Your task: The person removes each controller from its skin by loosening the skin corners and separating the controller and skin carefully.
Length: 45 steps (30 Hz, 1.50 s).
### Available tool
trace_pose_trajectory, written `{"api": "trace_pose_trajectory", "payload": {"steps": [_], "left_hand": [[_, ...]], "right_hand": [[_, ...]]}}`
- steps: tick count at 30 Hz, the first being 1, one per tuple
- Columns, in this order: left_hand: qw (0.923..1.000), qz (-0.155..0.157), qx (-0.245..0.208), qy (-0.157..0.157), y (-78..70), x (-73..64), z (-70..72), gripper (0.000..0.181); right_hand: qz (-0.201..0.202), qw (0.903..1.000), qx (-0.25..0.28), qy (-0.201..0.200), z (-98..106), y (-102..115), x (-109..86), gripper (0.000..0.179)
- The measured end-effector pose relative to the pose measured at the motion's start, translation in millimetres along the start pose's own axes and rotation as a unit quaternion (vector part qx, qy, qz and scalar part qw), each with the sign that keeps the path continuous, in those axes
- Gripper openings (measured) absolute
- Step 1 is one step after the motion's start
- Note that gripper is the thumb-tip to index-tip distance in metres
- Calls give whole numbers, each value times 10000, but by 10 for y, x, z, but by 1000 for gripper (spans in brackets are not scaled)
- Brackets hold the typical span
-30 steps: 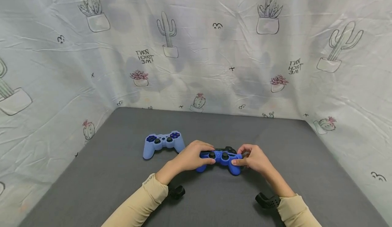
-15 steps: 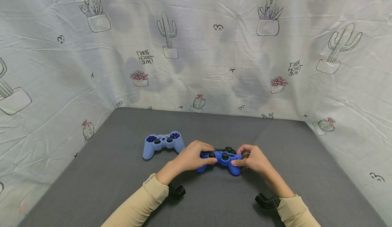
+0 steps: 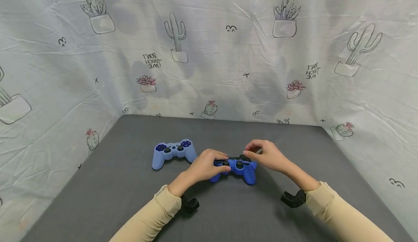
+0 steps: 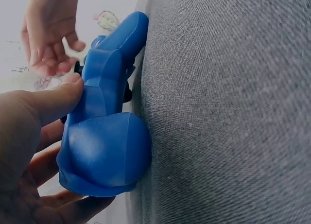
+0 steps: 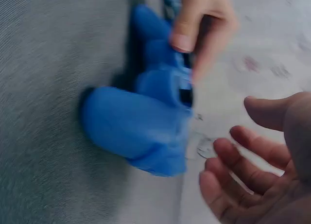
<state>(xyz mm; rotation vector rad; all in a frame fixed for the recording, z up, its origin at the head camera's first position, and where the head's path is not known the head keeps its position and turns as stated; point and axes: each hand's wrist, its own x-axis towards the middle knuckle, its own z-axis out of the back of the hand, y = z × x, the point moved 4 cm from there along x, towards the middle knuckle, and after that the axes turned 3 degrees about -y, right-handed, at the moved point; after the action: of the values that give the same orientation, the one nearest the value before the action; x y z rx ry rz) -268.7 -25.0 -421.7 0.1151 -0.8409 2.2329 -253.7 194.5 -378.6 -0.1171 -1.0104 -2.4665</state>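
Note:
On the table a black game controller (image 3: 244, 158) sits partly inside a blue rubbery cover (image 3: 249, 175); its black upper edge and thumbsticks show. My left hand (image 3: 204, 166) grips the left side, thumb on the front face, fingers round the far edge, hiding that end. Just above the right end hovers my right hand (image 3: 268, 157), apart from the cover. In the right wrist view, that hand's spread, relaxed fingers (image 5: 238, 165) hold nothing, and the blue right handle (image 5: 131, 119) is slightly blurred. From the left wrist view the cover's underside (image 4: 104, 146) faces me.
A second controller in a pale blue cover (image 3: 158, 158) lies left of my left hand, face up. The grey table (image 3: 228, 216) is walled by a white curtain (image 3: 209, 71) with cactus prints. Black bands (image 3: 294, 199) sit at both wrists.
My right hand has let go of the blue cover's right end and risen up and away. The left hand keeps its grip; the pale blue controller stays put.

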Motion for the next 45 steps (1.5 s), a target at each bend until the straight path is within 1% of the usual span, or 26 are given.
{"api": "trace_pose_trajectory", "payload": {"steps": [2, 5, 9, 12, 17, 22, 27, 34, 37, 45], "left_hand": [[10000, 9, 29, -24, -4, -5, 11, 46], [9999, -79, 64, -11, -31, -3, 18, 47], [9998, -142, 157, 51, -72, 7, 19, 45], [9996, -82, 247, 65, -86, 5, 22, 43], [9997, -20, 212, 120, -87, -6, 15, 42], [9998, 29, 168, 35, -70, -10, 21, 41], [9999, 62, 147, 35, -47, -15, 4, 41], [9998, 93, 145, 28, -48, -17, 7, 42], [9999, 91, 133, 44, -46, -24, 10, 42], [9998, 128, 114, 75, -40, -30, 19, 43]], "right_hand": [[232, 9994, -71, 232, -68, 13, 38, 18], [482, 9971, -183, 569, -166, 4, 63, 19], [708, 9944, -199, 758, -205, -33, 91, 16], [745, 9930, -85, 914, -196, -69, 125, 16], [563, 9906, 111, 1239, -187, -129, 152, 18], [537, 9899, 259, 1287, -175, -140, 182, 17], [559, 9901, 232, 1267, -182, -155, 193, 16], [673, 9898, -185, 1245, -224, -133, 201, 13], [700, 9891, -281, 1264, -244, -119, 205, 13], [550, 9903, -98, 1272, -245, -118, 198, 15]]}}
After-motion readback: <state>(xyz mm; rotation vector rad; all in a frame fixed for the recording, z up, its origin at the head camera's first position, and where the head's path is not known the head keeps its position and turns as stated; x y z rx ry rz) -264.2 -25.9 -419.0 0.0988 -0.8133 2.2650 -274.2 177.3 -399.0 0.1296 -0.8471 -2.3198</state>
